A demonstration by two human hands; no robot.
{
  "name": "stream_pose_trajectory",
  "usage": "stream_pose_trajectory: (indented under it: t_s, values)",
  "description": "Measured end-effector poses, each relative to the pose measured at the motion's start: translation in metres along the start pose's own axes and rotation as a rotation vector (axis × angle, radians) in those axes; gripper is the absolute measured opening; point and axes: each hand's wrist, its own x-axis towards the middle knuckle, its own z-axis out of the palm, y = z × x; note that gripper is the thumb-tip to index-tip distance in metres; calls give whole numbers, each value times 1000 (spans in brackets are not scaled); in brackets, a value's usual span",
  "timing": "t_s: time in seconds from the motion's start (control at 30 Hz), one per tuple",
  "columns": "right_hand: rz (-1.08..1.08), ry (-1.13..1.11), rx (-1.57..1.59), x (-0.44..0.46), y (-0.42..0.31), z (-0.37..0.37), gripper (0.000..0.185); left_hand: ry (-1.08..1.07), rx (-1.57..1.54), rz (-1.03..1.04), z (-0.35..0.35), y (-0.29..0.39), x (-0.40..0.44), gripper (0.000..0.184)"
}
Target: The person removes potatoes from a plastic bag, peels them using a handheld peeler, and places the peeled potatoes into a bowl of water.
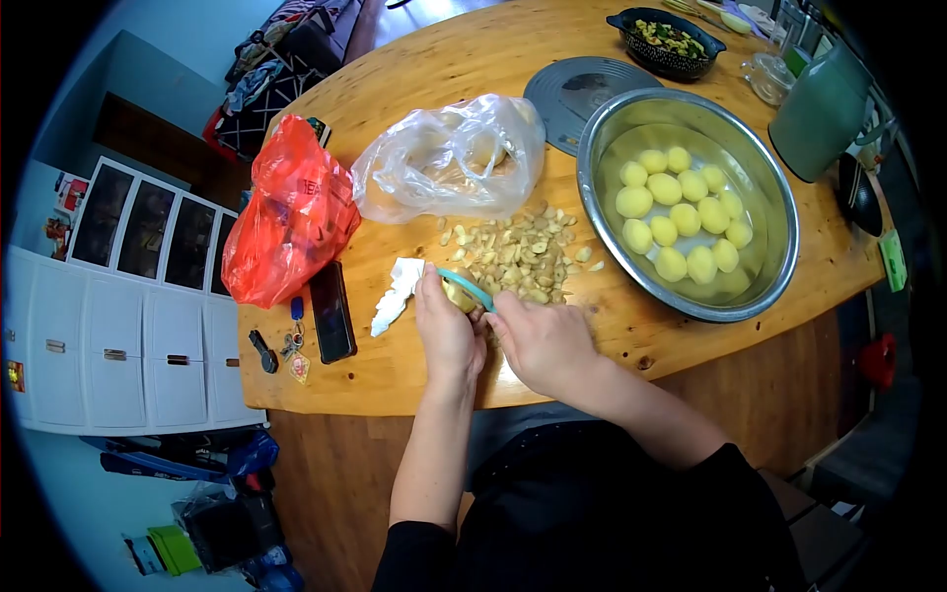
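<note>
A: A black short-sleeved top [631, 503] fills the bottom centre of the frame; what are the arms reaching toward?

B: The middle of the frame, over the wooden table [395, 367]. The left hand [449, 331] is curled around a potato [458, 296], only part of which shows between the fingers.

A: And the right hand [545, 345]?

B: Its fingers are closed on one end of a turquoise peeler [472, 287], which lies across that potato. I can't tell whether the blade is cutting.

A: What's around them?

B: Just above the hands, a heap of potato peelings [523, 259]; to their left, a crumpled white tissue [398, 294]. Further left is a dark smartphone [332, 314], below a red plastic bag [291, 222].

A: Upper centre?

B: A clear plastic bag [449, 163], beside that red one.

A: And right of centre?

B: A round metal basin [589, 202], with peeled potatoes [688, 219] grouped in water.
</note>
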Motion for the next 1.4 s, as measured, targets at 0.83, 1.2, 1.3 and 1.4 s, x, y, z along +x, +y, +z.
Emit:
stream_pose_trajectory:
  t_s: [0.83, 1.2, 1.3, 1.4]
  values:
    - [232, -129, 13, 19, 14, -8, 20, -10, -24, 116, 1, 7, -5, 31]
    - [-28, 32, 48, 8, 5, -5, 18, -131, -168, -223, -3, 13, 5, 44]
    - [-66, 6, 13, 8, 5, -5, 17, -148, -128, -239, -6, 10, 5, 44]
    - [-22, -55, -45, 12, 8, -8, 17, -228, -104, -214, -15, 8, 9, 46]
